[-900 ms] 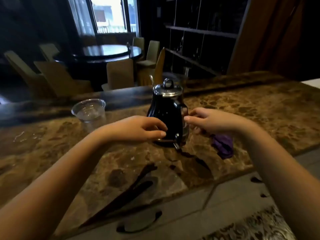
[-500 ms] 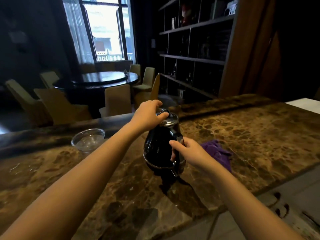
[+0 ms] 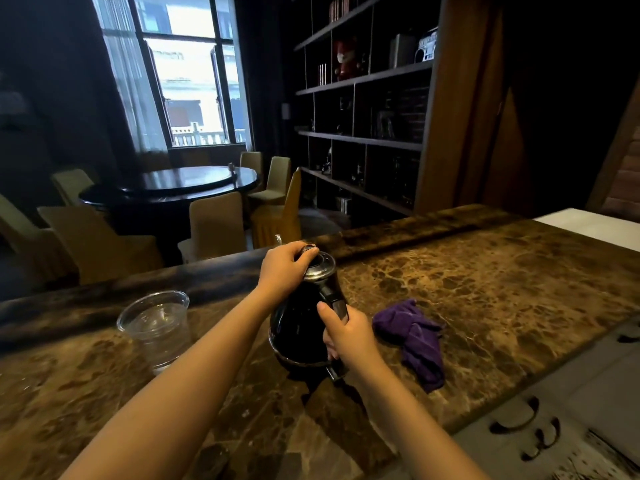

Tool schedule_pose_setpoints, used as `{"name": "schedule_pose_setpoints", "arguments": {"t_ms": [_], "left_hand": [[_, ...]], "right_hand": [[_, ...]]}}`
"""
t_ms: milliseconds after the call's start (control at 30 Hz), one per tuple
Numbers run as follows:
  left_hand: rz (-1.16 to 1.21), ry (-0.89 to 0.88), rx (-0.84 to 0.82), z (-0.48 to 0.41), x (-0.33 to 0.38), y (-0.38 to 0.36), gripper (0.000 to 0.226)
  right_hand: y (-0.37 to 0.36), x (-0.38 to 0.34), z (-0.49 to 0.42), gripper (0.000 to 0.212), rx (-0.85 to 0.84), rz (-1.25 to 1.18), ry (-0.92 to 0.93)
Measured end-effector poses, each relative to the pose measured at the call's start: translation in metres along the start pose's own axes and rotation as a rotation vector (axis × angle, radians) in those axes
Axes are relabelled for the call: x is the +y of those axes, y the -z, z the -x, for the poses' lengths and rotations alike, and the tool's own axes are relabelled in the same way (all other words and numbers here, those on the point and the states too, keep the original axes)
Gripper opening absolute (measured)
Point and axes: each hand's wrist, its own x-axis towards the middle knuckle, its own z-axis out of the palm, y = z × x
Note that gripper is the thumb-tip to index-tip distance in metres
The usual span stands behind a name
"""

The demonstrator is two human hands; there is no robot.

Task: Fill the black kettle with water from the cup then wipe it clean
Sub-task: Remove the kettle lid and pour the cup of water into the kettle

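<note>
Gripping the kettle (image 3: 298, 327) handle with our right hand (image 3: 349, 336) steadies it while our left hand (image 3: 282, 266) grasps the lid (image 3: 320, 266) to open it.

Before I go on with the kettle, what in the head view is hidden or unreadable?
- Kettle contents: the lid is on.
- Lid knob: covered by the left hand.
- Handle middle: wrapped by the right hand.
- Spout: behind the left hand.
- Cup water level: too faint.
</note>
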Motion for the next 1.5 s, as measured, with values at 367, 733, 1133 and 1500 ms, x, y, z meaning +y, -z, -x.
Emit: {"name": "schedule_pose_setpoints", "arguments": {"t_ms": [367,733,1133,1500], "left_hand": [[-0.102,-0.058,0.029,-0.002,0.003,0.0,0.016],[-0.119,-0.017,-0.004,-0.014,-0.001,0.005,0.023],[0.133,0.054,0.146,-0.001,0.001,0.028,0.015],[-0.03,0.226,0.305,0.136,-0.064,0.069,0.02]], "right_hand": [[-0.001,0.001,-0.001,0.031,0.07,-0.012,0.026],[-0.002,0.005,-0.003,0.033,0.08,0.014,0.072],[0.003,0.002,-0.006,0.036,0.063,-0.017,0.062],[-0.001,-0.004,-0.005,0.033,0.058,-0.027,0.013]]}}
